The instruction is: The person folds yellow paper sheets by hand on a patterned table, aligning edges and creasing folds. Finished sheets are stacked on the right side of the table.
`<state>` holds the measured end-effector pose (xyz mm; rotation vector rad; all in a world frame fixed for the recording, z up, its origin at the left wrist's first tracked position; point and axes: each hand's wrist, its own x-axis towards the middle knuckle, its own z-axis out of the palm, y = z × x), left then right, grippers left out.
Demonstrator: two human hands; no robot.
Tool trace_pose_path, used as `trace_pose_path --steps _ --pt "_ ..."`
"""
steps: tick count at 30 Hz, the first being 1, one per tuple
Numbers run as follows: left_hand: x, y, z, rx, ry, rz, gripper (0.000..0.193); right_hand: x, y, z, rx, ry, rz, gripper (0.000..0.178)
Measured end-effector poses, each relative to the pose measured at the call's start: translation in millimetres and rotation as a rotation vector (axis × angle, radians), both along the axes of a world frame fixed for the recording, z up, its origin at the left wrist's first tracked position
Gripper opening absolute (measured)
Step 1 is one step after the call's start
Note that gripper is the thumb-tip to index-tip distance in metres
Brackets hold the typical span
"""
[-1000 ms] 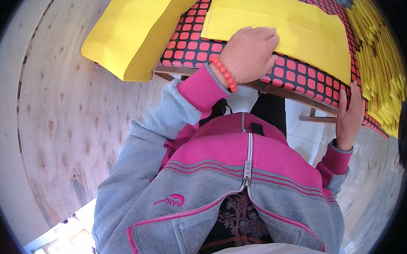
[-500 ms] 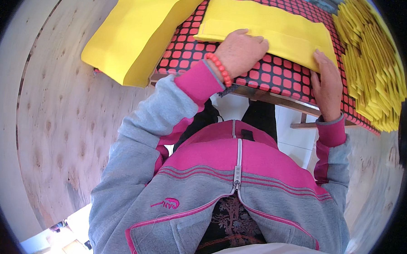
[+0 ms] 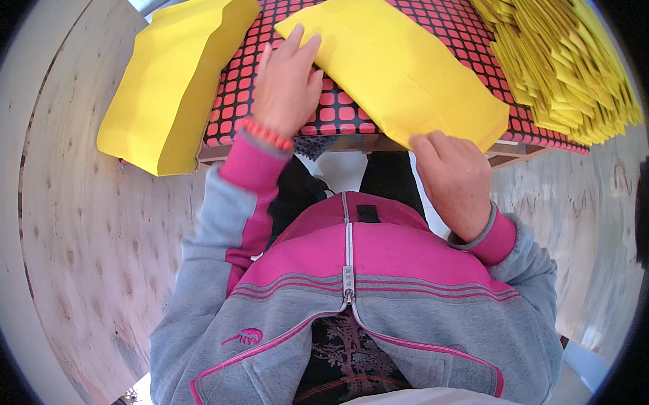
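Swung round since the earlier frame, the folded yellow fabric panel [image 3: 403, 68] now slants, its right end drawn in toward the wearer; the left hand [image 3: 284, 91] has gone from the middle of its near edge to its left end, and the right hand [image 3: 452, 180] has come round to its near corner. Closest to the wearer's head is the grey and magenta zip jacket [image 3: 409, 257], just short of the panel; next comes the right hand, its bent fingers seemingly clamped on that corner, probably to control the turned end; its thumb is hidden, so I cannot tell how it closes underneath. Beyond, the left hand, a red bead bracelet [image 3: 267, 134] at its wrist, has its fingers apart and fingertips against the panel's left end, perhaps to steady it while the other side is held; beneath the panel is the red-and-black checked tablecloth [image 3: 343, 113]; left of the panel a larger yellow sheet [image 3: 167, 80] hangs over the table's side, likely put there to leave working room; to its far right lies a heap of folded yellow pieces [image 3: 555, 60], within reach yet clear of both hands.
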<state>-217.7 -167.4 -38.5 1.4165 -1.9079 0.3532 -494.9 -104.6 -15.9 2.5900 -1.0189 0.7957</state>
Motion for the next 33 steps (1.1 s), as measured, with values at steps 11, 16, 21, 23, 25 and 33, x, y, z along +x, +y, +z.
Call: trace_pose_path --steps 11,16,21,23,25,33 --pt "-50 101 -6 1.328 1.811 -0.588 0.049 46 30 4 0.036 0.029 0.092 0.011" --pt "-57 100 -14 1.324 1.766 -0.514 0.035 40 40 15 0.154 0.022 0.173 0.018" --pt "-30 108 -20 1.182 1.820 -0.556 0.047 -31 -3 41 0.238 -0.169 0.074 0.042" --pt "-10 115 -16 1.159 1.784 -0.534 0.047 -58 -30 37 0.230 -0.096 -0.081 0.055" --pt "9 122 -10 1.177 1.790 -0.562 0.048 -70 -50 22 0.202 0.023 -0.207 0.059" --pt "44 103 16 1.416 1.495 -0.500 0.054 -22 -73 -33 -0.020 -0.130 0.368 0.049"
